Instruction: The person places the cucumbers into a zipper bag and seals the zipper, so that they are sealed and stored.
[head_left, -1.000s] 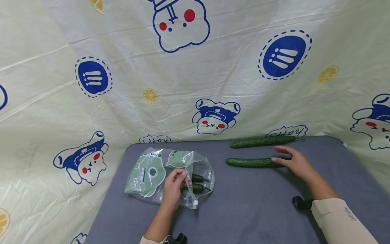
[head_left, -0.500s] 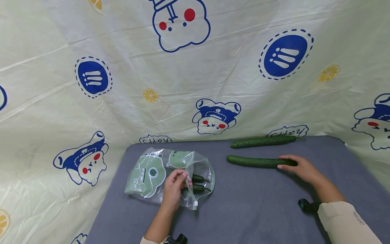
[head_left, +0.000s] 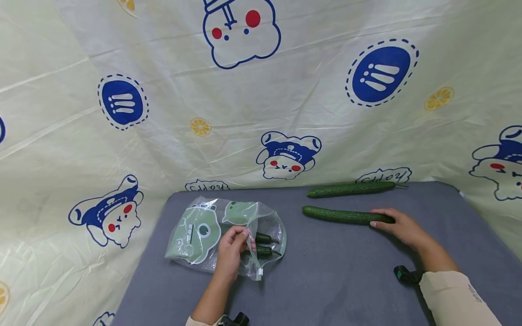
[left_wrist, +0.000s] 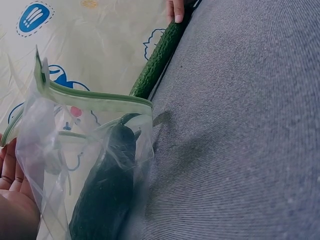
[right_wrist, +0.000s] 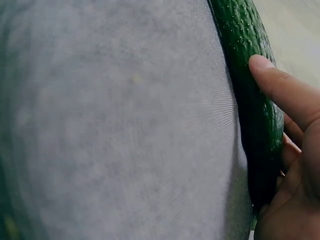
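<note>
In the head view my left hand pinches the rim of a clear zip bag with green cartoon prints, lying on the table's left half. Inside it are two cucumbers, their stem ends showing near the open mouth. My right hand grips the right end of another cucumber; the right wrist view shows the thumb on one side of this cucumber and fingers behind it. The left wrist view looks at the bag's green zip edge, raised off the table.
One more cucumber lies along the table's back edge, behind the held one. A grey cloth covers the table. Right behind it hangs a pale curtain with cartoon prints. A white zip slider sits at the bag's front corner.
My right hand has come down and closed round the near cucumber's right end. That cucumber has turned slightly, its left end shifting toward the back. My left hand stays at the bag.
</note>
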A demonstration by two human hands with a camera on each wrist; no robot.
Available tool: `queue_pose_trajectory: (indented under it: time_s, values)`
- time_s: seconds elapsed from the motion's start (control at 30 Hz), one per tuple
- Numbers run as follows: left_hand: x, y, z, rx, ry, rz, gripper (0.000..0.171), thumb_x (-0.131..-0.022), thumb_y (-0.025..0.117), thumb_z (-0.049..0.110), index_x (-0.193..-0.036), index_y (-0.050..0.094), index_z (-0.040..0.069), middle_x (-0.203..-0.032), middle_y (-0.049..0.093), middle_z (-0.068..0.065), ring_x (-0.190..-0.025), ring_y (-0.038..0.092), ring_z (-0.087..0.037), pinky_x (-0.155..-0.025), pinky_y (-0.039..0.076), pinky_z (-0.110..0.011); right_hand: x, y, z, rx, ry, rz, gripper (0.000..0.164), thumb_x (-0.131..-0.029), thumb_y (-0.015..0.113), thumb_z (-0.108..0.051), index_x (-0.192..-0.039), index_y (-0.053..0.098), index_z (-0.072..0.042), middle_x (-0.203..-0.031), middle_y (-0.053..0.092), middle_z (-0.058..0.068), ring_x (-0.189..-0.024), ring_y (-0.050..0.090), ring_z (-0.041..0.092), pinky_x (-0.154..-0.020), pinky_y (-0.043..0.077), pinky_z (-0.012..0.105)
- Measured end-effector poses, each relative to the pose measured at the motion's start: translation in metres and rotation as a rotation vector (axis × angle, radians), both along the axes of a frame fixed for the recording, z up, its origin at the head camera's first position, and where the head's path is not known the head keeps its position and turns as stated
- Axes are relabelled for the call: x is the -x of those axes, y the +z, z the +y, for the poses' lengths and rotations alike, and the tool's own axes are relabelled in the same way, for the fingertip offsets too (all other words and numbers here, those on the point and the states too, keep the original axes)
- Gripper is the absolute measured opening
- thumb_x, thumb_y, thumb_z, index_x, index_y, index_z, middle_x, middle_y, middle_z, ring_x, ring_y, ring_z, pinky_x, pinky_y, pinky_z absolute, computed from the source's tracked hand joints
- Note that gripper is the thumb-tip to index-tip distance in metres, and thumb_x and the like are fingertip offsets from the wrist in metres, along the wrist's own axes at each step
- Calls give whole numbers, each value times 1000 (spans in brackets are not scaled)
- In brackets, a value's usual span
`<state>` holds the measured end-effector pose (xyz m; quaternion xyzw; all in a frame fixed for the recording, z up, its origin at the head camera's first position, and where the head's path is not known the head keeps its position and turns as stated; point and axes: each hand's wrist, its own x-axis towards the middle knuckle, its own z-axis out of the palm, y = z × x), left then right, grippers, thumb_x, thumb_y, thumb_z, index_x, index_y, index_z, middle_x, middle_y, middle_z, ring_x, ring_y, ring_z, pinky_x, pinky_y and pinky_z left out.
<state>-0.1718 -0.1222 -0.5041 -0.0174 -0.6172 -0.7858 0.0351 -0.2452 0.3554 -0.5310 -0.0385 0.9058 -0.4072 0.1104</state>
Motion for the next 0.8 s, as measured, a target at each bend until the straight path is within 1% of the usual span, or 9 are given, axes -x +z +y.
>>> queue_pose_trajectory:
  time_s: [0.13,0.33,0.47,0.67,0.8]
  values:
    - [0,1,-1,3,-5,8,22,-100,56,6,-101,52,-16,-74,66,0,-62,65,-10,-64,60,-24,-1,1,-2,4,-8,-11,74,-94,64,-53,-149,47,-7,-160,24,33,-145,14,61,-104,24,78]
    - [-1,3,0,1,-8,10,30,-100,56,8,-104,48,-21,-74,65,0,-62,65,-10,-65,60,-24,-1,1,-2,16,-17,-16,74,-94,64,-54,-149,46,-7,-161,21,33,-146,11,62,-104,22,79]
    - [0,3,0,2,0,2,31,-101,55,7,-106,48,-22,-74,65,-1,-62,65,-11,-65,60,-24,0,0,-2,27,-18,-19,74,-95,64,-53,-149,45,-7,-162,20,32,-147,9,61,-105,21,79]
    - [-1,4,1,-2,-2,-3,29,-101,55,7,-106,48,-21,-74,65,-1,-62,65,-11,-65,60,-25,-3,2,-3,37,-26,-14,73,-95,65,-51,-148,45,-5,-161,21,34,-146,11,62,-105,22,79]
    - [-1,3,1,-11,-1,-4,29,-100,56,7,-105,49,-20,-74,65,-1,-62,65,-11,-64,60,-25,-5,1,-3,29,-30,-11,73,-96,64,-51,-148,45,-5,-160,22,34,-145,13,62,-104,24,78]
